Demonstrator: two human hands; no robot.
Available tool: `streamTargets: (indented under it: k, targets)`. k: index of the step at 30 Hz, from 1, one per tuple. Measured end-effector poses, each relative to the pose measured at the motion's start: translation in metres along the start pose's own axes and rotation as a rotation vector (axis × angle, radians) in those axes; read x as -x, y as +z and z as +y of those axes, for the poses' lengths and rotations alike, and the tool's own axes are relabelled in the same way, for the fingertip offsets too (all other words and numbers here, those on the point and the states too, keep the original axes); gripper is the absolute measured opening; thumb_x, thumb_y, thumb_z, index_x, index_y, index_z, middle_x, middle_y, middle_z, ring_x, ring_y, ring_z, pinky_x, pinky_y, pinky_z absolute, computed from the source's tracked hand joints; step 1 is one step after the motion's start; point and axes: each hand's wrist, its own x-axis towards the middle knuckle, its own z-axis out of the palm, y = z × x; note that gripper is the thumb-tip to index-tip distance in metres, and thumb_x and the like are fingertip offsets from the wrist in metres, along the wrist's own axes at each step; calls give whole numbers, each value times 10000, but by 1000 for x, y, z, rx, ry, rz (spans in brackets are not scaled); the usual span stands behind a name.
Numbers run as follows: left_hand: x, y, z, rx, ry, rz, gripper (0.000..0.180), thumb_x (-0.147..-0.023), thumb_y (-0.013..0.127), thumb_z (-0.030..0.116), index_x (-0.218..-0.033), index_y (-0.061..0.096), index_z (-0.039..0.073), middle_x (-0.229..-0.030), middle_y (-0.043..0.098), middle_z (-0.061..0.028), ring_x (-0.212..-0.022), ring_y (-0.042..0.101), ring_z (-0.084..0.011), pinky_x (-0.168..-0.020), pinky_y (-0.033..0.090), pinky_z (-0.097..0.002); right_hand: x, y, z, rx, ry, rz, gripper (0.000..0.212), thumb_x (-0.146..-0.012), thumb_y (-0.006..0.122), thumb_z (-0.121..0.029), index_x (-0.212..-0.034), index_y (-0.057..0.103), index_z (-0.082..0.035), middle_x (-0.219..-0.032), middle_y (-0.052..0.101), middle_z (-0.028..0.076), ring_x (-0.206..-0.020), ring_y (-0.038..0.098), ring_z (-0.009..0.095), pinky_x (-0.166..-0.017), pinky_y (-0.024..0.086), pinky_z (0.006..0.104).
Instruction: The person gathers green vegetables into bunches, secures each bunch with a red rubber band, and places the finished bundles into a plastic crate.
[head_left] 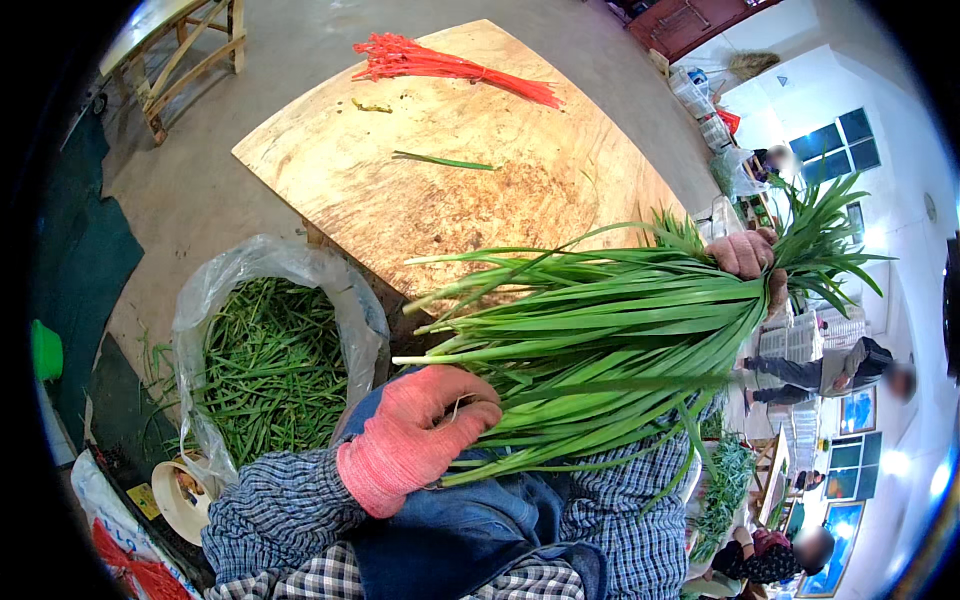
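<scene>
A thick bunch of garlic chives (610, 320), long flat green leaves with pale stem ends, lies across above my lap. Near the leafy tips at the right, my right hand (742, 256) in a dull pink glove is closed around it. The pale ends point left and stick out unevenly. Just below them, my left hand (420, 425) in a pink-red knit glove has its fingers curled together against the lower leaves. A thin pale strand shows at those fingers; what else they pinch is hidden.
A wooden tabletop (400, 190) ahead carries a bundle of red ties (450, 68) and a loose green leaf (445, 160). At left stands a clear plastic bag (360, 310) full of green trimmings, beside a cream bucket (180, 500). Other people are at the right.
</scene>
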Motion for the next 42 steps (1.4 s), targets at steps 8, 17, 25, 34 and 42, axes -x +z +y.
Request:
streamTargets:
  k: [8, 17, 25, 34, 42]
  targets:
    - [4, -13, 9, 630, -171, 72, 144, -840, 570, 54, -948, 570, -41, -878, 611, -117, -846, 574, -192, -783, 445, -297, 12, -3, 1, -46, 12, 131, 310, -791, 629, -158, -1036, 492, -26, -663, 334, -78, -584, 316, 65, -576, 271, 244]
    - [58, -112, -49, 7, -94, -234, 184, -711, 635, 144, -818, 628, -6, -746, 603, -155, -732, 602, -319, -655, 484, -393, 7, 11, -6, -55, 158, 25, 245, -787, 656, -212, -759, 421, -146, -649, 349, -78, -633, 307, 87, -618, 302, 228]
    - [-1, -38, 6, -690, 418, -12, 303, -702, 683, 128, -994, 619, 75, -870, 598, -104, -766, 581, -282, -650, 475, -377, 11, -8, -9, -36, 88, 39, 299, -785, 653, -146, -1005, 492, -24, -710, 393, -71, -600, 344, 58, -607, 313, 235]
    - [-33, -3, -10, -327, 581, 73, 174, -694, 664, 5, -860, 622, 37, -900, 585, -111, -834, 570, -266, -727, 465, -347, 11, -6, -2, -91, 12, 39, 419, -785, 651, -129, -1131, 475, 31, -744, 414, -70, -583, 369, 46, -585, 317, 230]
    - [-26, -13, -12, -454, 520, 197, 376, -667, 719, 91, -1031, 633, 43, -969, 586, -128, -850, 574, -267, -736, 471, -351, 10, -5, 11, -135, 19, -8, 438, -798, 638, -161, -1148, 470, 41, -741, 427, -63, -584, 378, 45, -609, 323, 234]
